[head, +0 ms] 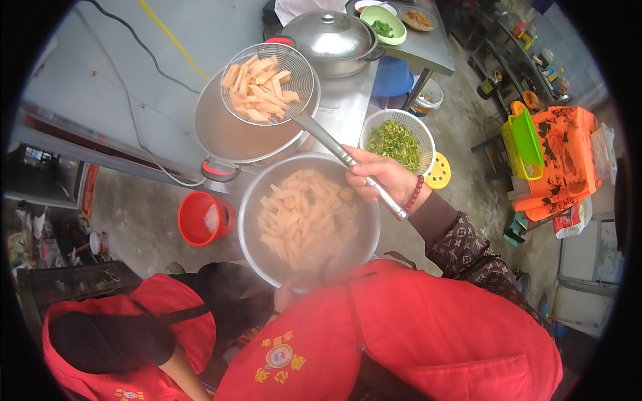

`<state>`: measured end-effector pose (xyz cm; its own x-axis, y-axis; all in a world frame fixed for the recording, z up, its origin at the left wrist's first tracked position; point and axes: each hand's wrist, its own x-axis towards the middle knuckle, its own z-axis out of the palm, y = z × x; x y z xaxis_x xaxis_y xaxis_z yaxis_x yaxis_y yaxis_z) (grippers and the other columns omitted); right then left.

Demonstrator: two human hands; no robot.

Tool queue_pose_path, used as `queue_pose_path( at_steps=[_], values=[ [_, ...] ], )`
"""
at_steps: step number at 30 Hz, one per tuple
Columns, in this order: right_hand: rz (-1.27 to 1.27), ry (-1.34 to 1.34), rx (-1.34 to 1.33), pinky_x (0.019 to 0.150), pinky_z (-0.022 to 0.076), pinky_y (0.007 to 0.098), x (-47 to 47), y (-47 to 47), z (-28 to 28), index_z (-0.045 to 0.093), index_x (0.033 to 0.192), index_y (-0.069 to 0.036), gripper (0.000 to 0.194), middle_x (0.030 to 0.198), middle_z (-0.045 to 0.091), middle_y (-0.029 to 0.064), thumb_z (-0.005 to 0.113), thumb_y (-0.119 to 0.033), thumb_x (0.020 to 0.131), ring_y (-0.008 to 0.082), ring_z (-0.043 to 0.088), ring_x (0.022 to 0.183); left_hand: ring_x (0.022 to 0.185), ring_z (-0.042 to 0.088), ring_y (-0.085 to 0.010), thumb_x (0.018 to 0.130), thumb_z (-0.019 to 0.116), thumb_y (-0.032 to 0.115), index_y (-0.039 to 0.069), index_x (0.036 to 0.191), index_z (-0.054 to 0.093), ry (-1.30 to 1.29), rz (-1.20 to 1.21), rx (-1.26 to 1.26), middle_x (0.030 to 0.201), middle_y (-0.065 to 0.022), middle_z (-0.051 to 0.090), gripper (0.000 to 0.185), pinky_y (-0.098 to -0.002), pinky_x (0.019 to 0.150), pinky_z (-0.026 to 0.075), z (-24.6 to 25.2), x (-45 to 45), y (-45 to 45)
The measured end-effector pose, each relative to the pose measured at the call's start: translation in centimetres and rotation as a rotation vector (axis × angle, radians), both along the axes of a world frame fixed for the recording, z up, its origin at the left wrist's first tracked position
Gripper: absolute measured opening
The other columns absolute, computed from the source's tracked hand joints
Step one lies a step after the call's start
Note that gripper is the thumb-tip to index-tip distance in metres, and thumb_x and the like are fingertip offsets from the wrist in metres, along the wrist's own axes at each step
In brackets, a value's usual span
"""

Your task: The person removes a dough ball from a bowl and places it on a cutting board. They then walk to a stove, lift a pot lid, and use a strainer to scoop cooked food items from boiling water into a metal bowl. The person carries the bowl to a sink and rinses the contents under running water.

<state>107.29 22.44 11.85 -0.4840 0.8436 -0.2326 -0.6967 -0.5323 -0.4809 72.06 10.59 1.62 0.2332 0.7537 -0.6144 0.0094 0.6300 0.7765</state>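
Observation:
My right hand (378, 175), with a red bead bracelet at its wrist, is closed around the metal handle of a wire skimmer (305, 85). The skimmer holds pale orange cut strips of food (261, 90) over a large pot (220, 125) with red-and-black handles. Brownish, cloudy liquid shows in the pot. Nearer to me, a large metal bowl (247, 235) holds a heap of similar strips (306, 220) under steam. At the bowl's near rim is my left hand (286, 295), holding the rim; steam and my red vest partly hide its fingers.
A lidded steel pot (328, 42) stands on the metal table (346, 95) beyond. A white colander of chopped greens (396, 143) stands to the right. On the left are a red bucket (200, 240) and another person in a red vest (170, 311). Cables run along the metal surface at upper left.

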Motion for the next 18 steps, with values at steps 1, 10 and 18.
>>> queue_pose_path(
  at_steps=[1, 10, 18],
  values=[
    [-0.004, -0.011, -0.005, 0.045, 0.0371, 0.0238, 0.0, 0.0, 0.1, 0.029, 0.149, -0.018, 0.057, 0.072, 0.047, 0.0011, 0.048, -0.008, 0.097, 0.0108, 0.045, 0.050, 0.099, 0.064, -0.0267, 0.093, 0.050, 0.015, -0.007, 0.113, 0.061, 0.038, -0.057, 0.038, 0.111, -0.0150, 0.064, 0.031, -0.0396, 0.085, 0.055, -0.1, -0.2, 0.2],
    [-0.032, -0.110, 0.025, 0.044, 0.0360, 0.0230, -0.3, -0.1, 0.7, 0.025, 0.150, -0.017, 0.059, 0.071, 0.046, -0.0010, 0.048, -0.010, 0.096, 0.0078, 0.043, 0.047, 0.092, 0.066, -0.0214, 0.083, 0.064, 0.006, -0.003, 0.110, 0.064, 0.008, -0.224, 0.232, 0.103, -0.0131, 0.068, 0.028, -0.0355, 0.083, 0.052, -1.5, -0.9, 0.4],
    [-0.031, -0.207, 0.019, 0.042, 0.0352, 0.0218, -0.6, -0.3, 1.2, 0.018, 0.153, -0.018, 0.064, 0.069, 0.045, -0.0015, 0.046, -0.008, 0.096, 0.0075, 0.042, 0.045, 0.065, 0.061, -0.0152, 0.079, 0.071, 0.007, -0.001, 0.101, 0.066, 0.232, -0.279, 0.413, 0.076, -0.0090, 0.065, 0.024, -0.0322, 0.060, 0.050, -1.9, -1.1, -0.1]
  ],
)
